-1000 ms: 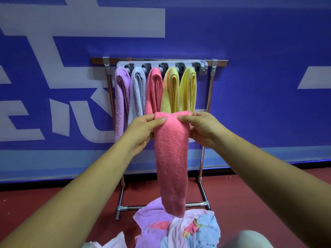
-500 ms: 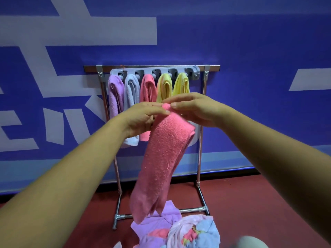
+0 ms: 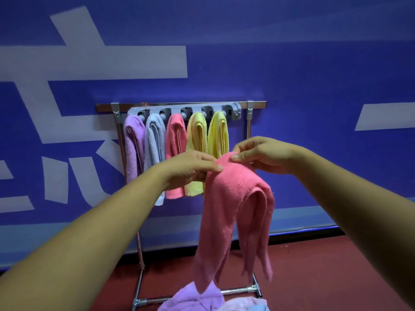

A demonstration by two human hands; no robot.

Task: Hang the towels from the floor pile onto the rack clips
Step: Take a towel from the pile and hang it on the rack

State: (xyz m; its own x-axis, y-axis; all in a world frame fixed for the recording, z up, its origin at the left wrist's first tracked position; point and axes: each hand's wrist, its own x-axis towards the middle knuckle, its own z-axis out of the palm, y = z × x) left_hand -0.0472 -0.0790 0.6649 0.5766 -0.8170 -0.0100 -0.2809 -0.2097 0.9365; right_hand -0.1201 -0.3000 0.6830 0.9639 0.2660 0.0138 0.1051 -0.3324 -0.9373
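A pink towel (image 3: 226, 212) hangs folded over from my two hands, its ends dangling to the floor pile (image 3: 202, 299). My left hand (image 3: 190, 170) pinches its top fold from the left. My right hand (image 3: 262, 153) pinches the same fold from the right. Behind them stands the metal rack (image 3: 249, 122) with a grey clip bar (image 3: 233, 110). Five towels hang from the clips: purple (image 3: 133, 144), grey-blue (image 3: 153, 140), pink (image 3: 176, 140), and two yellow (image 3: 197, 135). The rightmost clip holds nothing.
The rack stands against a blue wall (image 3: 314, 86) with white markings. Its base bar (image 3: 235, 290) rests on the red floor (image 3: 325, 277). Purple, pink and light blue towels lie heaped at the bottom edge, in front of the rack.
The pink towel went from hanging flat and long to folded double over my fingers. Both hands rose and shifted right, and the view moved closer to the rack.
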